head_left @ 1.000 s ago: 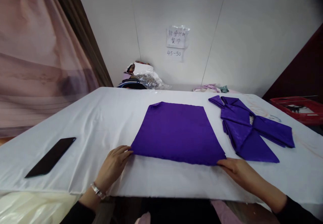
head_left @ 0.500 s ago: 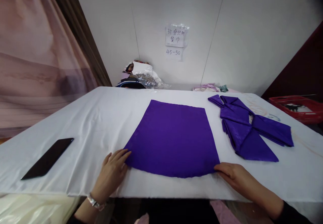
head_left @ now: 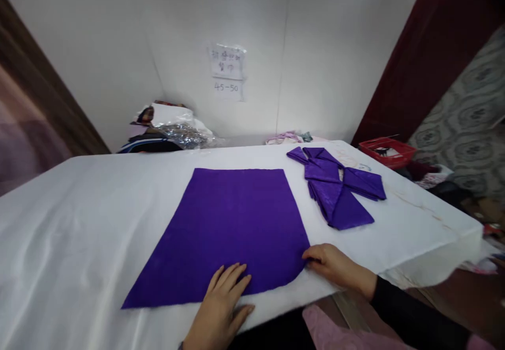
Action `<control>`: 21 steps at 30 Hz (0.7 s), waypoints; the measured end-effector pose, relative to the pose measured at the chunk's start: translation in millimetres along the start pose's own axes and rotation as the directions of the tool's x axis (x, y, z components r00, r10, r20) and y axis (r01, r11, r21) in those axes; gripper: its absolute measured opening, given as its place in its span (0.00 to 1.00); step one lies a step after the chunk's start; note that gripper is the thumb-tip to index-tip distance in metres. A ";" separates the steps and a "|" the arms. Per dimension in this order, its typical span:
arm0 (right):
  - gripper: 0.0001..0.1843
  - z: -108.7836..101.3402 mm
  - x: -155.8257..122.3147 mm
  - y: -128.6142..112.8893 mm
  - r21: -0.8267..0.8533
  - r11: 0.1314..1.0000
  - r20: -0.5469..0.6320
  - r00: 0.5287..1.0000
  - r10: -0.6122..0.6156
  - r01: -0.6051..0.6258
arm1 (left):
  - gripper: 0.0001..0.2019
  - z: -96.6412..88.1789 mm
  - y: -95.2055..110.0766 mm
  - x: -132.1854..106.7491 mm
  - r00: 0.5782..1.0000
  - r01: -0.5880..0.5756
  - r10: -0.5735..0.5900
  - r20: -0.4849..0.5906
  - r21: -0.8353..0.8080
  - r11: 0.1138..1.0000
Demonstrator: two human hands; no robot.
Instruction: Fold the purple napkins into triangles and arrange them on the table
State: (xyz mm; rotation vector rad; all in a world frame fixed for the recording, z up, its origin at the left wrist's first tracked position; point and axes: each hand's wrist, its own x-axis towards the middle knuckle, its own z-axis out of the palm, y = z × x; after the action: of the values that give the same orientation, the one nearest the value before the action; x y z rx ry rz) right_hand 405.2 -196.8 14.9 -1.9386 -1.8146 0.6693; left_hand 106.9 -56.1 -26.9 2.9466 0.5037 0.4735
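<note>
A purple cloth napkin (head_left: 232, 224) lies spread flat on the white tablecloth (head_left: 79, 218). Its near left corner points out to the left, while the near edge curves up toward the right. My left hand (head_left: 223, 302) rests with fingers spread on the napkin's near edge, around its middle. At the near right corner, my right hand (head_left: 331, 266) pinches the fabric between thumb and fingers. To the right lies a group of folded purple napkins (head_left: 327, 182), overlapping one another at different angles.
Behind the table's far edge is a pile of fabrics and clear plastic (head_left: 169, 126). Lilac cloth (head_left: 286, 137) sits farther right. A paper sign (head_left: 228, 71) hangs on the wall, and a red basket (head_left: 389, 153) stands beyond the right edge.
My left hand has let go of the near left corner and moved right to the middle of the near edge. My right hand still holds its corner. The view has turned right.
</note>
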 end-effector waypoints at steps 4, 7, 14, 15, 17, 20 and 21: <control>0.15 3.6 3.5 -5.0 0.023 0.999 -0.034 0.998 -0.044 0.045 | 0.26 13.6 11.4 22.7 0.997 -0.071 0.071 -0.006 -0.079 0.994; 0.15 5.3 4.6 -10.6 0.013 0.996 -0.052 0.994 -0.091 0.092 | 0.27 20.0 21.6 36.6 0.997 -0.074 0.076 0.008 -0.133 0.988; 0.12 2.8 3.7 -22.0 0.094 0.983 -0.196 0.971 -0.135 0.156 | 0.25 15.6 47.1 59.4 0.999 0.032 -0.022 0.043 -0.243 0.970; 0.12 2.1 3.7 -22.7 0.113 0.980 -0.215 0.967 -0.139 0.166 | 0.23 13.8 50.5 62.2 0.999 0.045 -0.036 0.036 -0.264 0.963; 0.11 1.2 3.9 -23.1 0.142 0.972 -0.239 0.960 -0.149 0.186 | 0.18 11.1 55.7 67.1 0.998 0.059 -0.059 0.008 -0.311 0.949; 0.11 2.2 4.2 -20.8 0.179 0.965 -0.255 0.956 -0.145 0.194 | 0.14 10.2 59.5 70.8 0.995 0.062 -0.089 -0.053 -0.376 0.925; 0.11 3.1 4.4 -19.2 0.198 0.963 -0.257 0.958 -0.129 0.182 | 0.14 10.3 60.1 71.1 0.993 0.061 -0.097 -0.071 -0.396 0.916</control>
State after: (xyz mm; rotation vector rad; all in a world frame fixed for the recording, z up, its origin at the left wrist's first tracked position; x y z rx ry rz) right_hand 388.1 -191.1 23.4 -1.6348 -1.6464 0.5299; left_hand 192.3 -88.8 -6.5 2.5191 0.4714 0.6181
